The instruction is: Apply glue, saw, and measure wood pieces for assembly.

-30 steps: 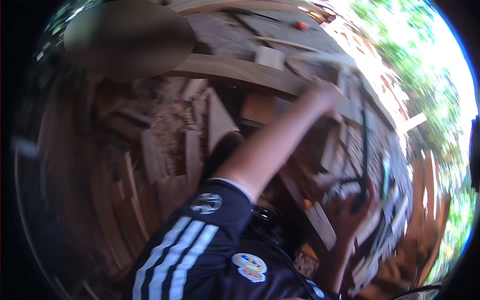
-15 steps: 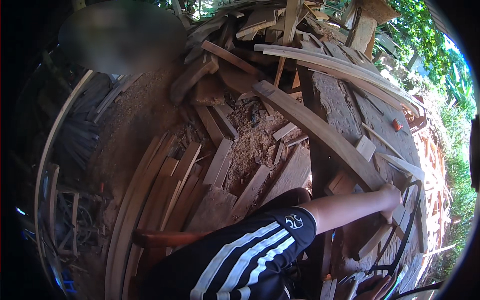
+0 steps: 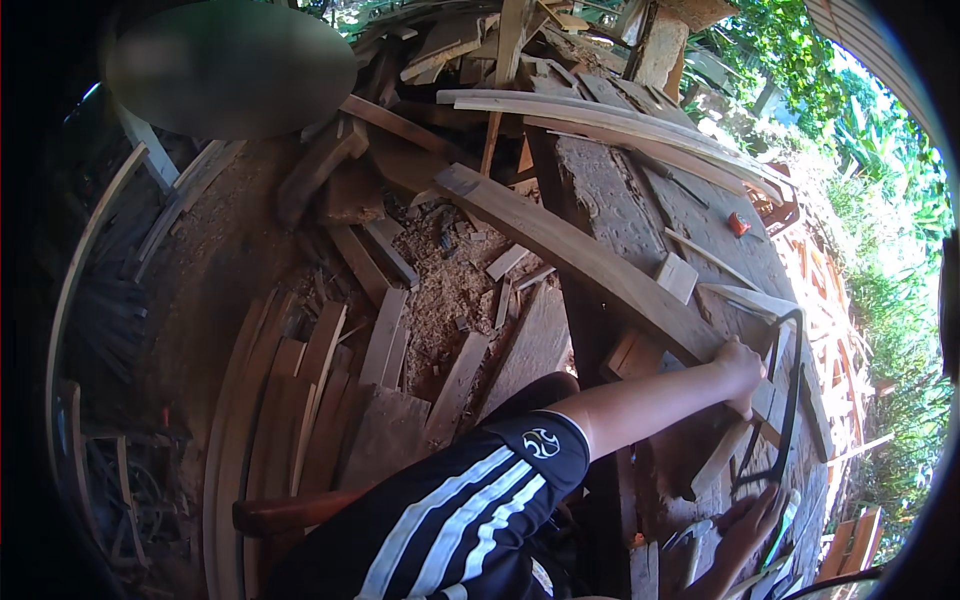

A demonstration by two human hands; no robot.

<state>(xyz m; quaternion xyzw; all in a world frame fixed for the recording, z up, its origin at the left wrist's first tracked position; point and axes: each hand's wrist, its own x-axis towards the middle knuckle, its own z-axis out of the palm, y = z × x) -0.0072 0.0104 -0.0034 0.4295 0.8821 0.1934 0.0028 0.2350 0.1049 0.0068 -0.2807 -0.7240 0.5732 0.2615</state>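
Note:
My left hand [image 3: 740,376] is closed around the near end of a long, thick wooden beam [image 3: 590,252], which slants away toward the far left over the workbench [image 3: 605,185]. Just right of this hand, a saw with a dark bowed metal frame [image 3: 797,400] stands across the beam's end. Its blade is hard to make out against the wood. My right hand [image 3: 752,522], at the lower right, appears closed on the saw's near end; the fingers partly hide the grip.
Curved wooden strips [image 3: 620,118] lie across the bench's far part. A small orange object [image 3: 738,224] and a thin tool [image 3: 680,183] rest there too. Long planks [image 3: 245,420] stand at the left, near offcuts and sawdust [image 3: 440,280]. A blurred patch covers the upper left.
The view has turned, so the scene sits further left. My right hand and the saw have moved forward, away from me. My left hand keeps its hold on the beam.

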